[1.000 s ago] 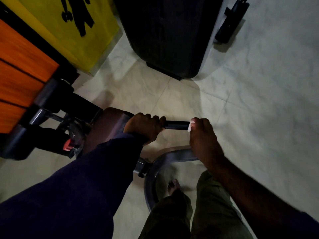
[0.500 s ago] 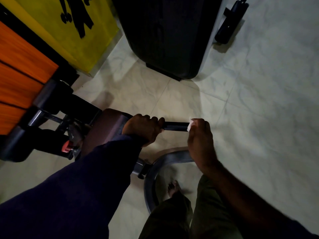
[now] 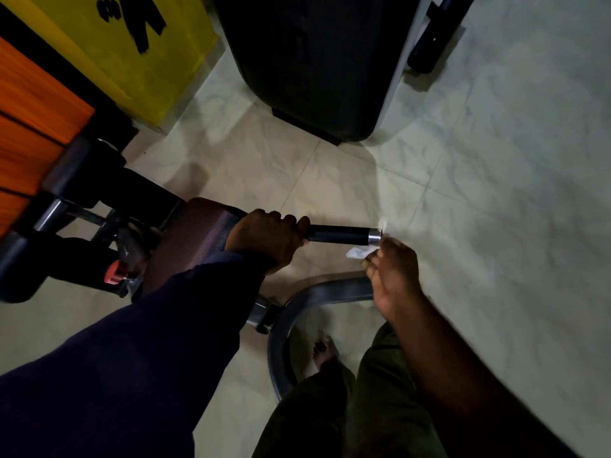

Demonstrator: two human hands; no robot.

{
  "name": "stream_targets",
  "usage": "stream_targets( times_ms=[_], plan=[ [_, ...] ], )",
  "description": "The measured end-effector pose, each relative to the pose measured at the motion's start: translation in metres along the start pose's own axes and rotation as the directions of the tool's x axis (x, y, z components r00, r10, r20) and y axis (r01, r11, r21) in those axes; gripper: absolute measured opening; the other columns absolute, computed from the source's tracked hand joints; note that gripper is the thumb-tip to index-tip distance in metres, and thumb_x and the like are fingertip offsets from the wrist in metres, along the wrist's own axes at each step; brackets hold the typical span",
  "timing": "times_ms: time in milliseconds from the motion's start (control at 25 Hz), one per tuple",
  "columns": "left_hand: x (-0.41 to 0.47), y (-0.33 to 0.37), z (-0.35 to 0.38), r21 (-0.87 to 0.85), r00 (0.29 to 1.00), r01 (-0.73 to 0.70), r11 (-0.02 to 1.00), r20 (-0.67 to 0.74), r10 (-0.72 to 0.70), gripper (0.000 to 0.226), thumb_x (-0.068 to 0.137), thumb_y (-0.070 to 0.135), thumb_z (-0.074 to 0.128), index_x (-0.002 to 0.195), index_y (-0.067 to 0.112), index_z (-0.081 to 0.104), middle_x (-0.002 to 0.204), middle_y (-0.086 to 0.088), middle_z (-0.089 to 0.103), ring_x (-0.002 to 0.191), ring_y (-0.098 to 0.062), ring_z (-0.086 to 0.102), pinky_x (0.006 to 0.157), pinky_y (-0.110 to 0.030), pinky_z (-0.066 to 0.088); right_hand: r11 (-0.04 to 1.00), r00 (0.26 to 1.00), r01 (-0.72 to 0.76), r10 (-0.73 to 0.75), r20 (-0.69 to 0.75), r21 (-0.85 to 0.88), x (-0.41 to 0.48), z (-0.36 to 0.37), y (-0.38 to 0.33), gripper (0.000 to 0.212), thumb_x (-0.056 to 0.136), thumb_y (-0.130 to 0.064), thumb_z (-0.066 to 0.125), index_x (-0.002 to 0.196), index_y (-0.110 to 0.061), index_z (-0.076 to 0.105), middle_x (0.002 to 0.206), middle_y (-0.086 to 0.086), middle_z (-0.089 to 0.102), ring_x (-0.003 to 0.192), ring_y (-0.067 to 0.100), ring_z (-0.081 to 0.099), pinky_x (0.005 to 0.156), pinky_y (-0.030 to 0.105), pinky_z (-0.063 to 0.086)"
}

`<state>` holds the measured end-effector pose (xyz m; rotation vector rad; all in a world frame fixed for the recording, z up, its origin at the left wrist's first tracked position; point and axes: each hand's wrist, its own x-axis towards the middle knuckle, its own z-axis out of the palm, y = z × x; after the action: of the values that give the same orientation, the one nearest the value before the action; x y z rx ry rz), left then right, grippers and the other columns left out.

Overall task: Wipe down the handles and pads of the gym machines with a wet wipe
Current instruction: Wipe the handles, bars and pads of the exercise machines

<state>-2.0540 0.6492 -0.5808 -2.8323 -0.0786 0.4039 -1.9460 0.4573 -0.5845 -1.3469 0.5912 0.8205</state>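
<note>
A black handle (image 3: 340, 234) with a silver end cap sticks out to the right from a dark brown pad (image 3: 198, 233) of the gym machine. My left hand (image 3: 267, 239) grips the handle's inner end, next to the pad. My right hand (image 3: 393, 276) pinches a crumpled white wet wipe (image 3: 360, 251) just past the silver end cap, at the handle's tip and slightly below it. Most of the handle's black grip lies bare between the two hands.
A curved grey steel base tube (image 3: 297, 305) runs below the handle, by my bare foot (image 3: 325, 352). A large black bin (image 3: 314, 61) stands ahead on the pale tile floor. A yellow sign (image 3: 132, 44) and orange panels (image 3: 29, 104) are at the left.
My right hand has slid the wipe rightward along the handle and off its end, uncovering the black grip and silver cap. My left hand has kept its grip.
</note>
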Motion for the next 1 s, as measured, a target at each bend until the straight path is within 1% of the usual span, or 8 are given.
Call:
stream_targets(
  times_ms=[200, 480, 520, 600, 680, 760, 880, 1000],
  plan=[
    [0.002, 0.0, -0.001, -0.012, 1.0, 0.015, 1.0, 0.024, -0.015, 0.041, 0.107, 0.047, 0.03, 0.137, 0.021, 0.043, 0.107, -0.001, 0.065, 0.088, -0.027, 0.067, 0.064, -0.037, 0.034, 0.943, 0.983, -0.183, 0.177, 0.048, 0.278, 0.003, 0.004, -0.024, 0.012, 0.101, 0.007, 0.05, 0.103, 0.007, 0.061, 0.104, 0.025, 0.068, 0.1, 0.038, 0.069, 0.105, 0.053, 0.051],
    [0.002, 0.002, -0.007, -0.001, 0.997, 0.018, 1.0, 0.074, -0.018, 0.043, 0.11, 0.044, 0.023, 0.144, 0.022, 0.038, 0.114, -0.001, 0.062, 0.093, -0.027, 0.066, 0.066, -0.038, 0.032, 0.982, 0.998, 0.044, -0.036, 0.048, -0.182, -0.003, -0.003, -0.043, 0.013, 0.103, -0.005, 0.057, 0.102, 0.0, 0.068, 0.109, 0.022, 0.071, 0.078, 0.017, 0.068, 0.091, 0.047, 0.057],
    [0.001, 0.002, -0.006, 0.015, 0.997, 0.014, 1.0, 0.074, -0.015, 0.043, 0.11, 0.042, 0.023, 0.144, 0.023, 0.038, 0.113, -0.001, 0.062, 0.093, -0.027, 0.065, 0.066, -0.038, 0.032, 0.877, 0.981, 0.19, -0.189, 0.047, -0.442, -0.004, -0.007, -0.036, 0.018, 0.104, -0.009, 0.056, 0.11, -0.003, 0.072, 0.111, 0.016, 0.073, 0.077, 0.009, 0.068, 0.091, 0.042, 0.055],
    [0.0, 0.001, -0.006, 0.031, 0.997, 0.015, 0.999, 0.069, -0.017, 0.042, 0.11, 0.042, 0.022, 0.142, 0.022, 0.04, 0.112, -0.001, 0.063, 0.092, -0.026, 0.065, 0.067, -0.038, 0.032, 0.36, 0.828, 0.483, -0.484, 0.282, -0.798, -0.012, -0.02, -0.021, 0.029, 0.106, -0.016, 0.051, 0.128, -0.019, 0.07, 0.126, 0.003, 0.072, 0.104, 0.006, 0.071, 0.096, 0.029, 0.051],
    [0.001, -0.001, -0.01, -0.002, 0.995, 0.029, 1.0, 0.094, -0.028, 0.04, 0.109, 0.046, 0.025, 0.135, 0.022, 0.044, 0.112, 0.0, 0.064, 0.094, -0.027, 0.066, 0.069, -0.038, 0.034, -0.045, 0.672, 0.643, -0.446, 0.591, -0.765, -0.004, -0.031, -0.013, 0.04, 0.103, -0.007, 0.054, 0.139, -0.022, 0.063, 0.153, 0.004, 0.055, 0.142, 0.019, 0.05, 0.108, 0.035, 0.048],
    [0.001, -0.001, -0.018, -0.039, 0.983, 0.064, 0.997, 0.176, -0.057, 0.044, 0.105, 0.056, 0.035, 0.13, 0.023, 0.05, 0.116, 0.0, 0.066, 0.102, -0.027, 0.066, 0.08, -0.037, 0.041, -0.354, 0.485, 0.72, -0.36, 0.797, -0.597, 0.017, -0.032, -0.015, 0.06, 0.085, 0.007, 0.069, 0.142, -0.009, 0.06, 0.154, 0.017, 0.05, 0.146, 0.03, 0.046, 0.107, 0.044, 0.051],
    [0.007, -0.002, -0.026, -0.045, 0.954, 0.148, 0.988, 0.27, -0.13, 0.044, 0.098, 0.059, 0.05, 0.123, 0.023, 0.055, 0.115, 0.0, 0.068, 0.106, -0.027, 0.066, 0.088, -0.038, 0.042, -0.588, 0.228, 0.743, -0.226, 0.947, -0.32, 0.039, -0.024, -0.027, 0.055, 0.086, 0.001, 0.056, 0.14, 0.002, 0.058, 0.145, 0.024, 0.058, 0.137, 0.036, 0.055, 0.106, 0.045, 0.052],
    [0.003, 0.0, -0.019, -0.041, 0.958, 0.201, 0.979, 0.214, -0.188, 0.028, 0.098, 0.048, 0.047, 0.113, 0.026, 0.057, 0.101, 0.001, 0.069, 0.095, -0.025, 0.069, 0.08, -0.036, 0.039, -0.616, 0.132, 0.777, -0.042, 0.99, -0.129, 0.044, 0.009, -0.025, 0.052, 0.09, -0.008, 0.038, 0.133, 0.0, 0.066, 0.136, 0.021, 0.066, 0.127, 0.032, 0.065, 0.091, 0.04, 0.061]
  ],
)
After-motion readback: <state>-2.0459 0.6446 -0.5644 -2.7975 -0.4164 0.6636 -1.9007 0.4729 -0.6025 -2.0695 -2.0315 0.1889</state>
